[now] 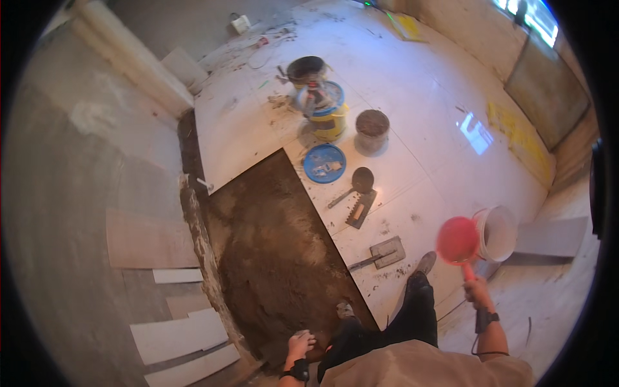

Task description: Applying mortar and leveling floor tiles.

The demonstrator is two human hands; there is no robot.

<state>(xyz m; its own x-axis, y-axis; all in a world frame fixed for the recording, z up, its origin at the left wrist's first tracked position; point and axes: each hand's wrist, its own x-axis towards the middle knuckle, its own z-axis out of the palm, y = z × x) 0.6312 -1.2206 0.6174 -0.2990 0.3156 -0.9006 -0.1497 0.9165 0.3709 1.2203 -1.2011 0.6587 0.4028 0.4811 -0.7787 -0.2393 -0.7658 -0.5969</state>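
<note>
My right hand (478,293) is closed round the handle of a red plastic dipper (458,239). The dipper's round bowl overlaps the left side of a white bucket (500,233); whether they touch I cannot tell. Low over the brown mortar bed (271,251), my left hand (300,343) hangs with loosely bent fingers and nothing visible in it. A flat trowel (387,252) lies on the floor ahead of my shoe. Farther off are a notched trowel (361,209) and a dark long-handled ladle (362,180).
Beyond the ladle are a blue lid (324,163), a bucket of brown mix (373,131), a yellow bucket (329,126) and a black bucket (306,68). White tiles (412,168) border the mortar bed. Tile pieces (171,337) lie along the left; a grey board (552,237) stands out right.
</note>
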